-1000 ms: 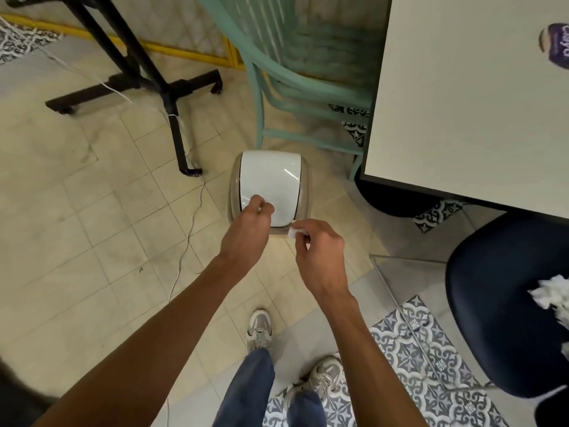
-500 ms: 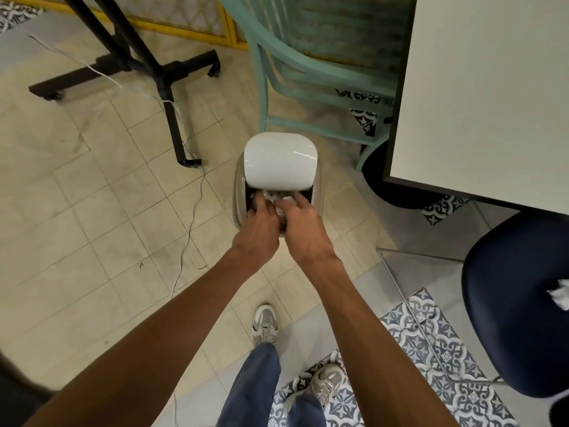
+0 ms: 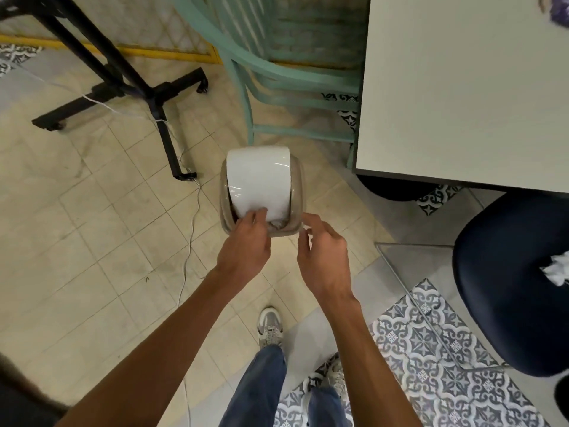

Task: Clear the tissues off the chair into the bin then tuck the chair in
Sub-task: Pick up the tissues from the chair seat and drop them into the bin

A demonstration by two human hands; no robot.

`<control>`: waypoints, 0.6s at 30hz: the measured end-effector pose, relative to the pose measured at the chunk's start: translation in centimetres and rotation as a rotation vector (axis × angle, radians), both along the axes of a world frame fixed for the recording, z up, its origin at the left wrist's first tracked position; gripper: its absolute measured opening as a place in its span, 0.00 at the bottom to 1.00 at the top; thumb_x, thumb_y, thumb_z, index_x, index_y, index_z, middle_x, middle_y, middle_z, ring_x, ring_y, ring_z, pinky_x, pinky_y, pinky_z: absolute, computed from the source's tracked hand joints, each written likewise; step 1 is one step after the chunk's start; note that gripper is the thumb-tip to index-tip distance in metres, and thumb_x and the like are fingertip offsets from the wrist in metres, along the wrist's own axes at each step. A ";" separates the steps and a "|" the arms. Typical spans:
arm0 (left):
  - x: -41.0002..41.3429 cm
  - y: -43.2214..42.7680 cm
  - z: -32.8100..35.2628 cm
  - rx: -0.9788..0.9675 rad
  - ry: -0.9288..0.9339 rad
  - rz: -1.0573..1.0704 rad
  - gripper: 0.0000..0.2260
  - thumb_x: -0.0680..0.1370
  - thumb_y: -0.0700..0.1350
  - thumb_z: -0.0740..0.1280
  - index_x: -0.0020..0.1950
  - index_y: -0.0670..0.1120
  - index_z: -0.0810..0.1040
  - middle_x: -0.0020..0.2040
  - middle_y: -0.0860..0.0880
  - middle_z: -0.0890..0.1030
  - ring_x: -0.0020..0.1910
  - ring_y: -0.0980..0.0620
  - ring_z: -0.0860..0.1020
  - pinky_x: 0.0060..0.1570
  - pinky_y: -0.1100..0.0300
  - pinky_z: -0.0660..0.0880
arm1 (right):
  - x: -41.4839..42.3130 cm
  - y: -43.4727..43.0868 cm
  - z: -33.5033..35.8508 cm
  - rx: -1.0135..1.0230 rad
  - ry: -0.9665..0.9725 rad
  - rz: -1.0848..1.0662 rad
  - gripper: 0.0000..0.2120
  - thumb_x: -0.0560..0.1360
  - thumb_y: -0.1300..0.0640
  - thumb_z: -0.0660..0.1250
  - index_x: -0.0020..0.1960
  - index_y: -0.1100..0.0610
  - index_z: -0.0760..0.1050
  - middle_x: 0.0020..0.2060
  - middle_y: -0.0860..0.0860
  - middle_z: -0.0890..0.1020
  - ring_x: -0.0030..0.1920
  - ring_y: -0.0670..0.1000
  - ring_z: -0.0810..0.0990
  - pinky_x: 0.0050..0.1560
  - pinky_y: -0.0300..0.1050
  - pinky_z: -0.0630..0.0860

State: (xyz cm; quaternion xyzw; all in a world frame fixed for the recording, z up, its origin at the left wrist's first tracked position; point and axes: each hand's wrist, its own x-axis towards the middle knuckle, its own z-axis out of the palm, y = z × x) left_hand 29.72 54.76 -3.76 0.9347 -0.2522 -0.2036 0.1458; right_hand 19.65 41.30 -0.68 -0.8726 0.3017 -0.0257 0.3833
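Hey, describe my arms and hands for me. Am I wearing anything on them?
Nothing that shows. The left arm and right arm are bare all the way to the frame edge, with no sleeves in view. The left hand and right hand have no gloves. No rings, watch, bracelets or markings are visible on the sides facing the camera.

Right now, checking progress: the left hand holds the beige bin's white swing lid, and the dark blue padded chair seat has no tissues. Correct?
No: the head view shows crumpled white tissue on the dark blue padded chair seat. The left hand holds the white swing lid of the beige bin.
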 end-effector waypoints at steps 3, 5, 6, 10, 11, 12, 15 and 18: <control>-1.9 -1.6 1.2 0.002 -0.029 -0.035 0.23 0.81 0.41 0.68 0.76 0.44 0.68 0.66 0.41 0.76 0.62 0.41 0.78 0.55 0.46 0.83 | -3.8 -1.8 0.2 -0.001 -0.001 -0.072 0.15 0.86 0.57 0.63 0.71 0.49 0.76 0.60 0.53 0.85 0.52 0.54 0.86 0.50 0.50 0.84; -3.8 -3.5 2.0 -0.008 -0.043 -0.080 0.22 0.81 0.41 0.68 0.74 0.46 0.69 0.62 0.42 0.78 0.58 0.42 0.79 0.52 0.48 0.83 | -6.8 -3.6 0.3 -0.008 0.003 -0.127 0.15 0.86 0.56 0.63 0.71 0.49 0.76 0.60 0.53 0.85 0.53 0.53 0.86 0.49 0.47 0.84; -4.8 -4.4 2.5 -0.007 -0.048 -0.095 0.21 0.82 0.42 0.67 0.74 0.47 0.68 0.61 0.42 0.78 0.57 0.42 0.80 0.50 0.48 0.84 | -8.1 -4.3 0.4 -0.010 0.009 -0.152 0.14 0.86 0.56 0.64 0.71 0.49 0.76 0.60 0.53 0.86 0.53 0.53 0.86 0.49 0.46 0.83; -10.4 -10.3 4.6 -0.023 -0.043 -0.134 0.18 0.83 0.44 0.65 0.74 0.47 0.70 0.65 0.43 0.78 0.57 0.42 0.80 0.47 0.47 0.82 | -15.1 -9.1 0.7 -0.015 0.024 -0.272 0.13 0.86 0.53 0.63 0.69 0.47 0.77 0.61 0.52 0.85 0.55 0.54 0.86 0.52 0.50 0.84; -11.8 -11.7 5.0 -0.036 -0.032 -0.140 0.18 0.84 0.45 0.64 0.74 0.48 0.70 0.65 0.43 0.78 0.58 0.42 0.80 0.47 0.48 0.81 | -16.8 -10.3 0.7 -0.019 0.027 -0.299 0.13 0.86 0.52 0.63 0.69 0.47 0.77 0.61 0.51 0.85 0.56 0.54 0.85 0.54 0.51 0.83; -13.5 -13.5 5.5 -0.050 -0.026 -0.158 0.17 0.84 0.45 0.64 0.73 0.48 0.71 0.64 0.44 0.78 0.58 0.43 0.79 0.47 0.48 0.81 | -18.9 -11.8 0.7 -0.024 0.026 -0.331 0.13 0.86 0.52 0.63 0.68 0.47 0.78 0.62 0.50 0.85 0.57 0.54 0.85 0.55 0.51 0.83; -18.3 -18.3 6.0 -0.102 -0.020 -0.223 0.15 0.84 0.45 0.65 0.71 0.49 0.74 0.61 0.46 0.80 0.54 0.45 0.80 0.44 0.49 0.81 | -24.3 -16.2 1.1 -0.046 0.028 -0.418 0.12 0.85 0.53 0.64 0.67 0.49 0.79 0.61 0.51 0.85 0.57 0.54 0.85 0.56 0.50 0.83; -23.0 -23.0 5.9 -0.134 -0.032 -0.311 0.14 0.83 0.46 0.66 0.69 0.51 0.75 0.60 0.48 0.81 0.53 0.47 0.81 0.43 0.53 0.79 | -29.2 -20.4 1.1 -0.104 0.045 -0.450 0.10 0.85 0.55 0.64 0.63 0.51 0.80 0.54 0.54 0.86 0.52 0.59 0.85 0.50 0.54 0.82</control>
